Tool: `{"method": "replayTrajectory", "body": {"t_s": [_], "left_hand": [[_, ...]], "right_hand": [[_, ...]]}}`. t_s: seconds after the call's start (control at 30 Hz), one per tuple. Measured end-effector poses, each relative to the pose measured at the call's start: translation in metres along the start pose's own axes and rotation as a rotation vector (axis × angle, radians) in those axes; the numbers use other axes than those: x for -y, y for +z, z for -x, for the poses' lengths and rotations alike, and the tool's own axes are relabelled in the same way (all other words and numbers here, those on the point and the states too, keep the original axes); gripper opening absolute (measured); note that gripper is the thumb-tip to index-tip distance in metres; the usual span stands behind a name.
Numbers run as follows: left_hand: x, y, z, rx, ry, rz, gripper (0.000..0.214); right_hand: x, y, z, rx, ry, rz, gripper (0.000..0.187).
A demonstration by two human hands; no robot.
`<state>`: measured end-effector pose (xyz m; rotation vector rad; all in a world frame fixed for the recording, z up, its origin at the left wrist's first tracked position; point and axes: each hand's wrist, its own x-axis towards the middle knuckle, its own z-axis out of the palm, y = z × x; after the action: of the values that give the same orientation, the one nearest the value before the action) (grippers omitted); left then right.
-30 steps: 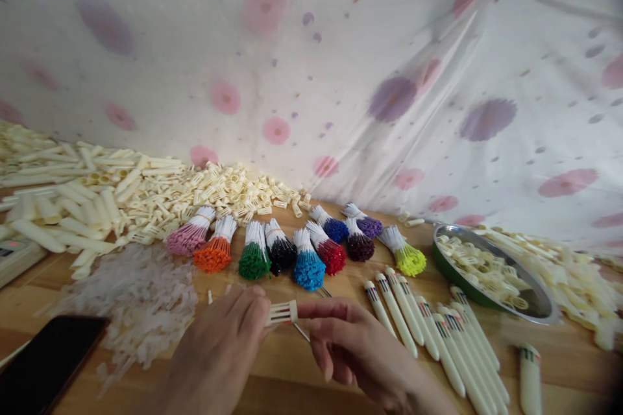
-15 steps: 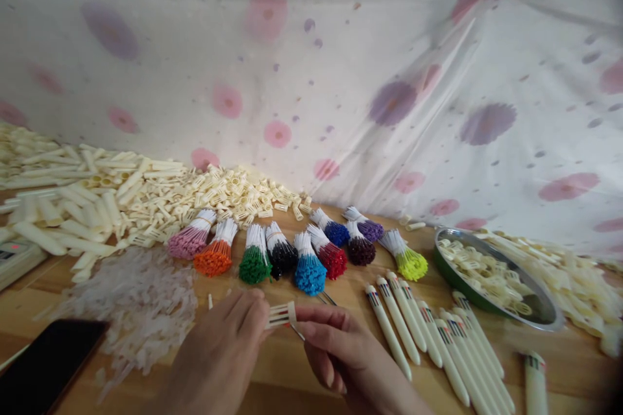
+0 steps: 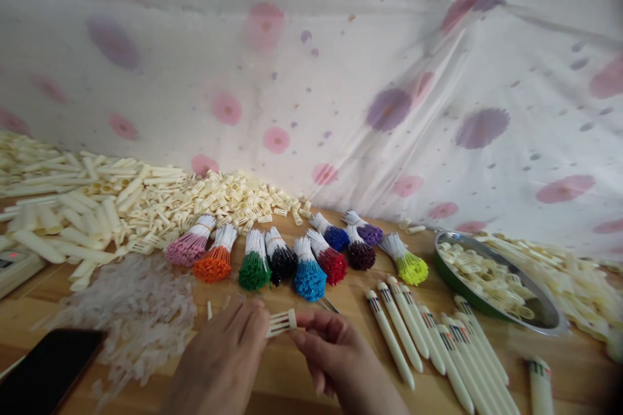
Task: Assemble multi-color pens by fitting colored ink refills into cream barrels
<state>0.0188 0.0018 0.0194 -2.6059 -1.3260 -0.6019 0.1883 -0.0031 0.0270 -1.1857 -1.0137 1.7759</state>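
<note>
Dish: cream pieces | our left hand: closed on slotted part, one end hidden | our right hand: curled beside it, hold unclear | phone: cut off

You have a small, cream-white slotted plastic pen sleeve between your hands, above the tabletop. It lies nearly level, its right end slightly higher. Long parallel slots run along its visible side, stopping at a solid band on the right. Your left hand covers its left end; your right hand's fingertips are at the banded end.
</note>
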Motion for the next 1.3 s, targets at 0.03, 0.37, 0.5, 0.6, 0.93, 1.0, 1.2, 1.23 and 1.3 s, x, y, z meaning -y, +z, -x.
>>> {"method": "replayTrajectory", "body": {"t_s": [0.03, 0.37, 0.5, 0.6, 0.93, 1.0, 1.2, 1.23, 1.3], "left_hand": [[0.000, 0.000, -0.001, 0.004, -0.009, 0.001, 0.024], [-0.002, -0.003, -0.005, -0.073, -0.032, 0.001, 0.022], [-0.003, -0.001, -0.005, -0.071, -0.020, -0.010, 0.023], [-0.004, 0.000, -0.006, -0.088, -0.018, -0.004, 0.024], [-0.003, -0.003, -0.001, -0.101, -0.036, 0.138, 0.019], [-0.004, -0.003, -0.002, -0.107, -0.034, 0.126, 0.020], [-0.006, -0.005, -0.005, -0.131, -0.007, 0.057, 0.022], [-0.006, -0.006, -0.006, -0.142, 0.003, 0.046, 0.023], [-0.007, -0.007, -0.008, -0.165, 0.017, 0.031, 0.025]], "right_hand": [[0.000, 0.001, 0.000, 0.003, -0.017, 0.048, 0.055], [0.004, -0.001, 0.000, -0.111, -0.082, 0.250, 0.063], [0.008, 0.003, 0.001, -0.105, -0.083, 0.263, 0.061], [0.009, 0.005, 0.001, -0.066, -0.070, 0.212, 0.058], [-0.005, 0.003, 0.001, -0.088, -0.064, -0.104, 0.037], [-0.004, 0.004, 0.001, -0.093, -0.059, -0.114, 0.037], [-0.001, 0.006, -0.001, -0.098, -0.009, -0.109, 0.047], [-0.001, 0.006, -0.002, -0.103, 0.004, -0.121, 0.048], [-0.004, 0.007, -0.003, -0.124, 0.021, -0.164, 0.047]]}}
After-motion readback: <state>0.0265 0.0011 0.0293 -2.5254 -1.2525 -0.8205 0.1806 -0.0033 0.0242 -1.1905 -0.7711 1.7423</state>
